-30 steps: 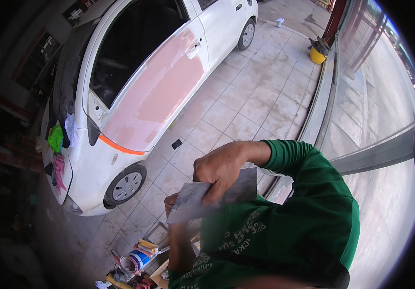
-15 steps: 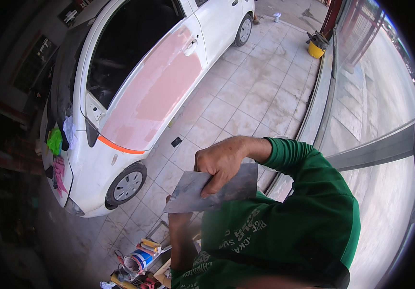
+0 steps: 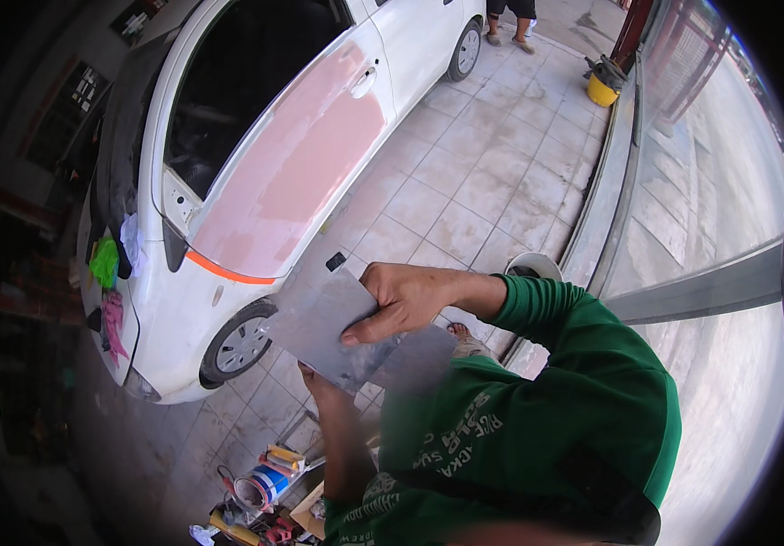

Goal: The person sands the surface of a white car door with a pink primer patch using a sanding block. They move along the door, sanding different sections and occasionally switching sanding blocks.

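Pinched between thumb and fingers of my right hand (image 3: 397,300) is a thin flat grey sheet (image 3: 319,318), like a metal spreader plate, held at a tilt. A second smeared grey sheet (image 3: 415,355) lies under its right edge, partly covered and blurred. My left hand (image 3: 324,384) is closed at the sheets' lower edge, its fingers mostly hidden under them; it appears to hold the lower sheet from below. Beyond both hands stands a white car whose front door (image 3: 283,182) carries broad pinkish filler patches.
A blue and white can (image 3: 264,487) stands among tools at the lower left. A small black object (image 3: 335,262) lies on the tiled floor (image 3: 447,187). A white-rimmed bucket (image 3: 538,265) is behind my right forearm; a yellow bucket (image 3: 602,89) and another person's legs (image 3: 510,14) are farther back.
The right hand's sheet has swung up and left, turning so that a second sheet shows beneath it. Another person's legs and the white-rimmed bucket have come into view.
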The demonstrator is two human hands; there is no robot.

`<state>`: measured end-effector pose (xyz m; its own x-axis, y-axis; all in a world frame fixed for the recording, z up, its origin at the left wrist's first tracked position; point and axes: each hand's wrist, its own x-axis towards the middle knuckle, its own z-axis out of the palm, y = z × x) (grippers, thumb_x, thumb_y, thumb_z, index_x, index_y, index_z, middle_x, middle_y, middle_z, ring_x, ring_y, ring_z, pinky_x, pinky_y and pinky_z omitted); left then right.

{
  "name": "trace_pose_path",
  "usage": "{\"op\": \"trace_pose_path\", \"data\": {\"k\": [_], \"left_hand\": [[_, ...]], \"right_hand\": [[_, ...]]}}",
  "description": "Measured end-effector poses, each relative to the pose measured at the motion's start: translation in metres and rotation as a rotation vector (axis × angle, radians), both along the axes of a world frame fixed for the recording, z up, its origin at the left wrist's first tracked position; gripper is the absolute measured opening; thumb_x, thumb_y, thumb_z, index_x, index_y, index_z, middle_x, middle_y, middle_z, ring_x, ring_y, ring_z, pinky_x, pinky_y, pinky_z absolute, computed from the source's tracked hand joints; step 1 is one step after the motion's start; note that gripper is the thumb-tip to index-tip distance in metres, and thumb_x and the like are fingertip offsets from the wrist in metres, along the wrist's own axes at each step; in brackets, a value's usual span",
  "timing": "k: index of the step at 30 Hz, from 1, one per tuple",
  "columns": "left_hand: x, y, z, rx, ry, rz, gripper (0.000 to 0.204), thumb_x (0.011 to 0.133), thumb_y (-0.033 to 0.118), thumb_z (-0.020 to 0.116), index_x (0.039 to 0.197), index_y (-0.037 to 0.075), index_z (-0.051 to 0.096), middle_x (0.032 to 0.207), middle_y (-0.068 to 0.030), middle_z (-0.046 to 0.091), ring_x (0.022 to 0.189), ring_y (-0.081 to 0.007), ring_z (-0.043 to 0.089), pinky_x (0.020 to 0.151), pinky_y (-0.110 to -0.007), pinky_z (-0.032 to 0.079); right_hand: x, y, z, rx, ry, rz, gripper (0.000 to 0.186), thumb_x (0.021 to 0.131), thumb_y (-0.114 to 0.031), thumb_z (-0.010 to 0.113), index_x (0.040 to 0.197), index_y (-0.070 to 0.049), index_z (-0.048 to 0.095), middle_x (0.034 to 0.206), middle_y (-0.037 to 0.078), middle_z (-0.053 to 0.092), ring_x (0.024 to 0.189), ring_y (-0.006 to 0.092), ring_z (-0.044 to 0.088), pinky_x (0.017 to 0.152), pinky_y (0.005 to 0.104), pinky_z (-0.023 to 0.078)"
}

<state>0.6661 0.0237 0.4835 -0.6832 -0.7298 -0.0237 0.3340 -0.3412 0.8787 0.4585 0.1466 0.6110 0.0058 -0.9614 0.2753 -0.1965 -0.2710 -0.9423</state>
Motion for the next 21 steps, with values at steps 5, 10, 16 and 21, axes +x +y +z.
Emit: {"op": "trace_pose_path", "data": {"k": [5, 10, 16, 21], "left_hand": [[-0.016, -0.009, 0.037, 0.265, 0.317, -0.196, 0.053, 0.103, 0.038, 0.052, 0.140, 0.000, 0.049, 0.136, -0.0150, 0.058, 0.122, -0.0290, 0.059, 0.109, -0.048, 0.041], [-0.015, 0.006, 0.003, -0.027, 0.079, -0.154, 0.048, 0.101, 0.034, 0.057, 0.138, 0.004, 0.051, 0.136, -0.0167, 0.057, 0.118, -0.0319, 0.062, 0.081, -0.046, 0.059], [0.010, -0.050, -0.001, 0.062, 0.100, -0.183, 0.057, 0.091, 0.039, 0.067, 0.132, 0.002, 0.053, 0.131, -0.0153, 0.060, 0.116, -0.0320, 0.062, 0.085, -0.047, 0.054], [-0.013, -0.029, 0.043, 0.125, 0.441, -0.224, 0.074, 0.096, 0.052, 0.058, 0.150, 0.005, 0.036, 0.151, -0.0124, 0.044, 0.140, -0.0314, 0.042, 0.116, -0.052, 0.031]], "right_hand": [[0.020, -0.020, -0.032, -0.066, -0.599, -0.600, 0.038, 0.097, -0.032, 0.068, 0.095, 0.005, 0.072, 0.078, 0.005, 0.071, 0.068, 0.0073, 0.059, 0.058, 0.0264, 0.048], [0.022, -0.022, -0.054, 0.006, -0.766, -0.643, 0.032, 0.098, -0.027, 0.068, 0.104, 0.003, 0.072, 0.094, 0.005, 0.072, 0.084, 0.0078, 0.063, 0.075, 0.0282, 0.051], [0.012, 0.011, -0.067, 0.203, -0.424, -0.287, 0.031, 0.096, -0.024, 0.069, 0.102, 0.006, 0.073, 0.091, 0.006, 0.072, 0.086, 0.0102, 0.062, 0.076, 0.0279, 0.051], [0.034, -0.004, -0.064, 0.196, -0.645, -0.387, 0.032, 0.096, -0.025, 0.069, 0.101, 0.007, 0.072, 0.090, 0.005, 0.072, 0.084, 0.0108, 0.061, 0.075, 0.0282, 0.050]]}}
